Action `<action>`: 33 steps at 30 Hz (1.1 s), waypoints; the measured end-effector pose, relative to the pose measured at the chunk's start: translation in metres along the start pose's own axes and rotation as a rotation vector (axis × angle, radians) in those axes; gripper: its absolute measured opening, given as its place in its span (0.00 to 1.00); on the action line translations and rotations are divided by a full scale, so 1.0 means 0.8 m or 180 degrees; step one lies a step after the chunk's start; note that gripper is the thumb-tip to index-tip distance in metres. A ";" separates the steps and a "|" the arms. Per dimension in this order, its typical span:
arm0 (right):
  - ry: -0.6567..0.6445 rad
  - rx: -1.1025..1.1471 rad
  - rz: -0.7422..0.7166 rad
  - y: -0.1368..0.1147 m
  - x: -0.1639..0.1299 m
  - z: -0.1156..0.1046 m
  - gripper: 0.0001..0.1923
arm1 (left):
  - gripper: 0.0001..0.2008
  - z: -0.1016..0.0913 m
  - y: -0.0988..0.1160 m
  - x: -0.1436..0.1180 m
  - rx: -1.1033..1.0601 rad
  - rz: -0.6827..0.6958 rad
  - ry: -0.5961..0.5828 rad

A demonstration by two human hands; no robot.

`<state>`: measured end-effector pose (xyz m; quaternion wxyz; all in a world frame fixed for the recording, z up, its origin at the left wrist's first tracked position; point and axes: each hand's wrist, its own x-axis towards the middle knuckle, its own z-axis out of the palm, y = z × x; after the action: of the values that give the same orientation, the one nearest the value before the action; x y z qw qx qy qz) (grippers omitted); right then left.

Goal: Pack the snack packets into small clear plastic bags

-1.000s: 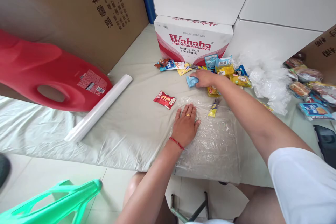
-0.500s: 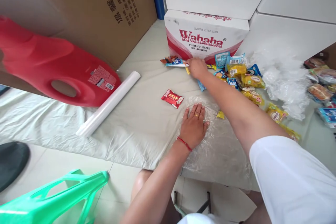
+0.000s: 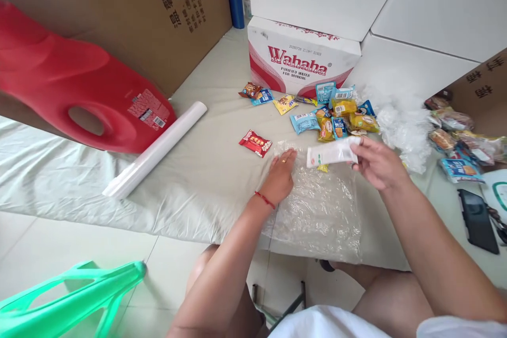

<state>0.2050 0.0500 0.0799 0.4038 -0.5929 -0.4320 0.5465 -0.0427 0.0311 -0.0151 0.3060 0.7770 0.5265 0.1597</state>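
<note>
Right hand (image 3: 376, 162) pinches white snack packet (image 3: 331, 152) above clear film sheet (image 3: 317, 206); left hand (image 3: 280, 175), open and flat, should pin the film taut while the packet lands centrally.

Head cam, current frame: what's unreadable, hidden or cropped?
- White packet in right hand: print too small; its right end hidden by fingers.
- Cling film sheet: left edge under left hand.
- Red jug: cut by left edge.
- Snack pile: labels too small.
</note>
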 end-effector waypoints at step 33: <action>-0.0989 -0.4156 -0.1046 0.088 -0.078 0.049 0.26 | 0.30 0.000 -0.002 0.006 -0.0605 -0.0178 0.0263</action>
<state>0.1689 -0.0303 0.0282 -0.0248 -0.5564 -0.8097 0.1849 -0.0424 0.0358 -0.0166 0.3606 0.7222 0.5427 0.2322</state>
